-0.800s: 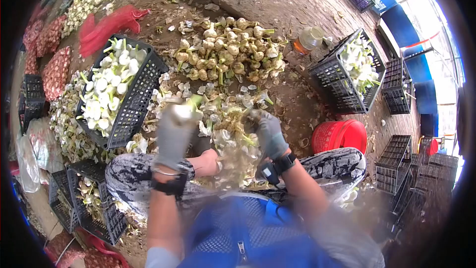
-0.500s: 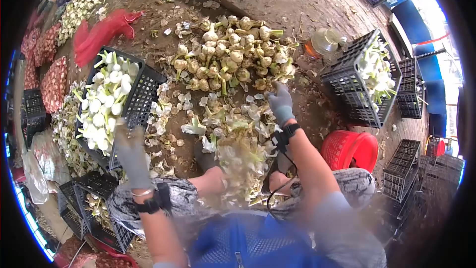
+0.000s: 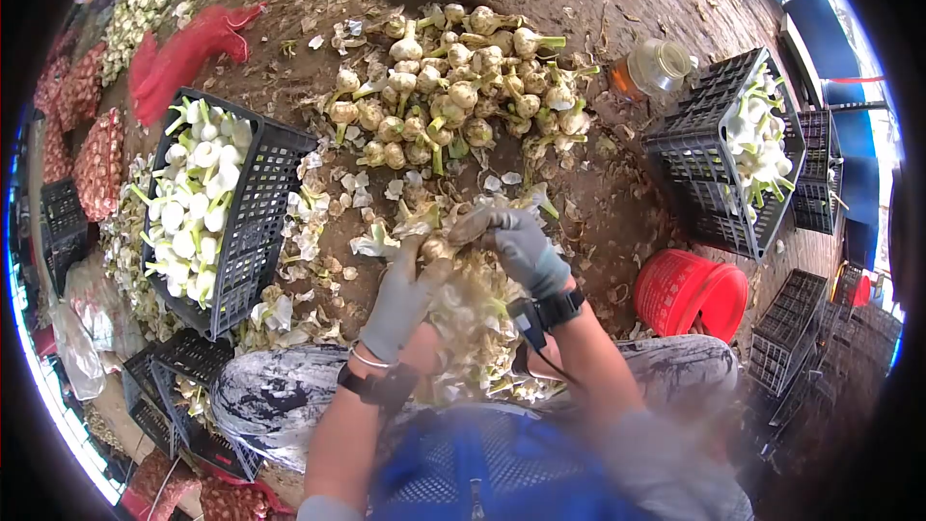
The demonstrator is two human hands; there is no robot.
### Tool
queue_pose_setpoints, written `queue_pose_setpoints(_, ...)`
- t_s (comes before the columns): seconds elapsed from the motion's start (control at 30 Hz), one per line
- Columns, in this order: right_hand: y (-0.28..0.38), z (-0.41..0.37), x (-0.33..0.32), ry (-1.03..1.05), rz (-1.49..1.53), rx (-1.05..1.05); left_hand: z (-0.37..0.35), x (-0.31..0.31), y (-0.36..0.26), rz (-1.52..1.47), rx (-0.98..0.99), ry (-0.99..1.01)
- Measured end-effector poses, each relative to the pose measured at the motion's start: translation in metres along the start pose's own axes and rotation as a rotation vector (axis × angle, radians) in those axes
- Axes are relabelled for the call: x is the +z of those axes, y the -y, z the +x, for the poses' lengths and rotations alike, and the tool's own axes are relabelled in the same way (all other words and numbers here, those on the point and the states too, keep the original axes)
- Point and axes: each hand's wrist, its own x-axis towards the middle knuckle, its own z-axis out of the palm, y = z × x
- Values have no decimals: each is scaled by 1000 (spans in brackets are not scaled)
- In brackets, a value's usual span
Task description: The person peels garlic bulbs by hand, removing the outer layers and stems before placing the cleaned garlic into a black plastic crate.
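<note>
Grey knit gloves cover both our hands, and between them sits one garlic bulb [image 3: 436,249], held just above the heap of loose husks [image 3: 473,328] piled on our lap. Our left hand [image 3: 400,294] comes up from below, fingers wrapped around the underside of the bulb. Our right hand [image 3: 516,241] curls over the top, fingers closed on it where the papery outer skin hangs. The gloves hide exactly which layer is pinched.

We judge the step in hand to be stripping the dirty outer skin from this bulb; it looks early, since the bulb is brownish rather than white.

On the earth floor ahead lies the pile of unpeeled garlic [image 3: 463,87], well apart from our hands. To our left stands a black crate [image 3: 260,222] with clean white bulbs in it. A second black crate [image 3: 709,135] and a red bucket [image 3: 690,294] stand to our right.

The next move calls for a firm hold underneath from the left hand while the right hand pulls the skin away, without tearing into the cloves.
</note>
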Motion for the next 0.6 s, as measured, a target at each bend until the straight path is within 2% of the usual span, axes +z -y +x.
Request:
queue_pose_setpoints(0.03, 4, -4, 10, 3, -3, -6, -3, 0, -16, -156, -51, 100)
queue_pose_setpoints(0.1, 8, -8, 34, -212, 415, 139, -12, 4, -25, -175, 38, 66)
queue_pose_setpoints(0.13, 9, -12, 47, -295, 445, 84, -16, 7, -22, -165, 104, -4)
queue_pose_setpoints(0.17, 9, -17, 52, -290, 436, 76, -20, 9, -18, -158, 169, -73)
queue_pose_setpoints(0.2, 10, -22, 55, -317, 191, 140, -27, 9, -17, 49, 168, -167)
queue_pose_setpoints(0.23, 11, -27, 59, -343, -54, 203, -33, 10, -18, 43, 179, -171)
queue_pose_setpoints(0.3, 7, -34, 79, -400, -142, 163, -46, 12, -22, 655, 579, -311)
queue_pose_setpoints(0.37, 5, -41, 92, -438, -165, 79, -58, 13, -23, 651, 606, -341)
queue_pose_setpoints(0.47, -3, -53, 89, -444, -255, 63, -73, 12, -20, 503, 638, -329)
queue_pose_setpoints(0.53, 1, -64, 90, -441, -279, 55, -83, 12, -22, 391, 561, -244)
queue_pose_setpoints(0.57, 3, -71, 91, -416, -189, 94, -87, 13, -24, 387, 567, -244)
queue_pose_setpoints(0.6, 7, -77, 93, -390, -98, 133, -92, 13, -28, 198, 521, -194)
